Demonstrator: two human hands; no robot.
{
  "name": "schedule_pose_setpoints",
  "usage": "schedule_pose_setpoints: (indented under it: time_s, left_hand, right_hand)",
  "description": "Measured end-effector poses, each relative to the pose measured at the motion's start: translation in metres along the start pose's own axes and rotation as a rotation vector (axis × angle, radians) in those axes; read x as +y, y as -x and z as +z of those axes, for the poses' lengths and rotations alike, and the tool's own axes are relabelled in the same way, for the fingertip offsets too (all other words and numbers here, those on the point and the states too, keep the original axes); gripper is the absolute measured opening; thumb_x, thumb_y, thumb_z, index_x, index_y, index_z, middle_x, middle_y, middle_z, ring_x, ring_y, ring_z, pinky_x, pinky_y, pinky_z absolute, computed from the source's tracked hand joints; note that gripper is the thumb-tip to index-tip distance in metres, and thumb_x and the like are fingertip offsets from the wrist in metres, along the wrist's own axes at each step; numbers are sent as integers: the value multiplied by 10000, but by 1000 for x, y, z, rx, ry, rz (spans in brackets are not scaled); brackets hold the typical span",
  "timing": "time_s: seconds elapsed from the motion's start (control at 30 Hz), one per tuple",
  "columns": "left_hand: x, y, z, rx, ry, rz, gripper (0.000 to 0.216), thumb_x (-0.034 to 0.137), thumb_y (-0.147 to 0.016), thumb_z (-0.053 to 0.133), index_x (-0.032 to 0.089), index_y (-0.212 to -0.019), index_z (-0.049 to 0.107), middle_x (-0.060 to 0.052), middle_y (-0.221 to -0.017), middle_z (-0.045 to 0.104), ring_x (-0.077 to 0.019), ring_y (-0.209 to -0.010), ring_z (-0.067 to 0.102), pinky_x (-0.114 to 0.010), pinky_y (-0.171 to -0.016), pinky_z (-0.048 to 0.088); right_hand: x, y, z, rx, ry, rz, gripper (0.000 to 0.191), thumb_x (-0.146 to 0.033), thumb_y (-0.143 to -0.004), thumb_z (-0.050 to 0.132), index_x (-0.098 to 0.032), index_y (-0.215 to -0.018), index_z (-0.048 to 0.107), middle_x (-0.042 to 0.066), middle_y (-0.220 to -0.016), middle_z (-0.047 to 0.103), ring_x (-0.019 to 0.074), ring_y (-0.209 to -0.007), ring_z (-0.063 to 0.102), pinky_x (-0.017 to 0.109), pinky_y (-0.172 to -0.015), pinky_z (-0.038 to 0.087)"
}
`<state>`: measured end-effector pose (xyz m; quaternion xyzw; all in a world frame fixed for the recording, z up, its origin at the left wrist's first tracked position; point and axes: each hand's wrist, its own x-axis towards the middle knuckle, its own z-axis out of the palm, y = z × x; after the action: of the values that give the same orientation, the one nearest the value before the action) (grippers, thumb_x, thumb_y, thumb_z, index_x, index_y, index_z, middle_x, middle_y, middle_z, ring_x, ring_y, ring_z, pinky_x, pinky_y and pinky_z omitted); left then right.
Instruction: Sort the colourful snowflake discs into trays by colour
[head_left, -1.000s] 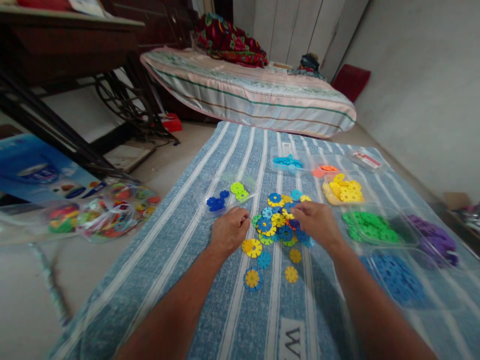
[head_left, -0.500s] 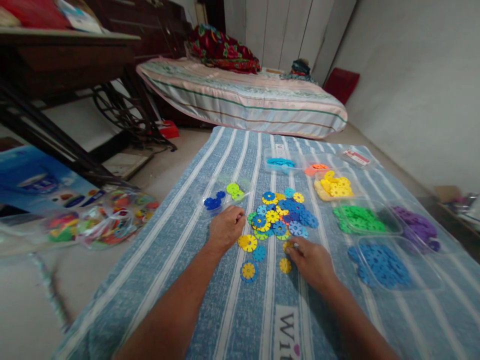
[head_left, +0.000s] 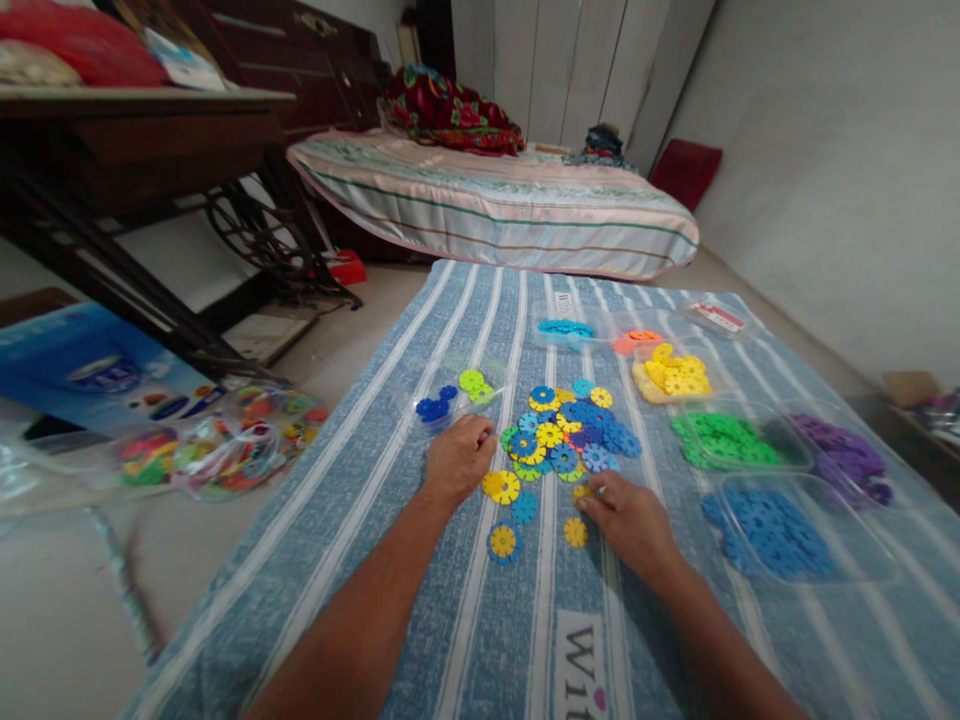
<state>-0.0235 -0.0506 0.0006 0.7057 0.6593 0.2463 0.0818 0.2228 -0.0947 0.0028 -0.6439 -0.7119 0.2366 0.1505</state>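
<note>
A pile of flat toothed plastic discs [head_left: 566, 435], blue, yellow and green, lies on a blue striped cloth [head_left: 480, 620]. My left hand [head_left: 459, 458] rests curled as a loose fist on the cloth at the pile's left edge, beside a yellow disc [head_left: 502, 486]. My right hand [head_left: 628, 515] lies just below the pile with its fingertips pressed on a small yellow disc [head_left: 582, 492]. Another yellow disc [head_left: 575, 531] and a blue-and-yellow pair [head_left: 502, 541] lie loose between my hands.
Clear trays at the right hold sorted discs: yellow [head_left: 671, 377], green [head_left: 720, 440], blue [head_left: 776, 517], purple [head_left: 844, 455]. A clear bag of mixed pieces [head_left: 225, 445] lies on the floor at left. A mattress [head_left: 495, 200] and a sewing-machine table [head_left: 135, 130] stand behind.
My right hand has pulled back from the top of the pile toward me and settled on a small yellow disc below it. My left hand has stayed put.
</note>
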Motion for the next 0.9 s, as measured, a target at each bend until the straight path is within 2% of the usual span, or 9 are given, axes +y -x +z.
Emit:
schedule_pose_setpoints:
  time_s: [0.27,0.47,0.57,0.67,0.73,0.77,0.87,0.9]
  left_hand:
    - [0,0,-1,-7,19,-8,118,231,-794,489,191,-803,600,-12,-780,620,-128,-717,559,-235,-670,386]
    - [0,0,-2,-16,5,-7,124,230,-796,476,197,-788,596,-9,-777,619,-128,-718,555,-234,-673,391]
    - [0,0,-3,-18,19,-11,122,229,-797,480,198,-800,598,-8,-778,617,-125,-719,557,-231,-680,396]
    - [0,0,-3,-23,32,-11,125,233,-802,478,198,-809,598,-8,-780,613,-125,-723,561,-231,-680,403]
    - [0,0,-3,-29,35,-14,126,233,-802,479,197,-814,599,-8,-783,613,-126,-722,564,-233,-675,407]
    - [0,0,-4,-28,35,-15,126,233,-802,480,198,-816,600,-8,-786,614,-127,-723,565,-233,-676,408]
    - [-1,0,-4,-21,36,-15,124,235,-803,482,200,-814,601,-6,-780,612,-126,-723,565,-232,-679,409]
    - [0,0,-5,-20,35,-16,124,236,-803,482,200,-811,601,-6,-774,610,-126,-719,563,-232,-677,408]
  right_hand:
    - [1,0,3,28,-121,14,123,-351,-750,556,-229,-741,546,-49,-552,562,138,-547,513,240,-538,303]
    - [3,-2,1,-102,-492,30,185,-346,-703,561,-210,-620,466,-69,-480,466,85,-437,409,211,-441,279]
    - [-2,-4,-8,-194,-572,77,200,-349,-684,549,-213,-586,439,-83,-405,429,67,-359,351,197,-381,254]
    - [-14,-21,-25,-232,-598,115,213,-369,-678,559,-207,-584,457,-80,-377,450,59,-319,344,182,-344,254]
    - [-26,-48,-42,-145,-598,80,237,-384,-673,584,-196,-578,476,-72,-375,465,55,-313,359,171,-333,255]
    - [-33,-65,-52,-59,-602,44,253,-395,-669,598,-189,-574,486,-68,-373,469,53,-310,365,166,-329,253]
    - [-53,-119,-83,287,-694,-45,247,-389,-649,631,-169,-608,528,-69,-381,471,51,-315,388,161,-331,286]
    - [-58,-134,-90,389,-733,-33,237,-383,-647,636,-161,-658,552,-65,-398,493,55,-322,407,162,-339,311]
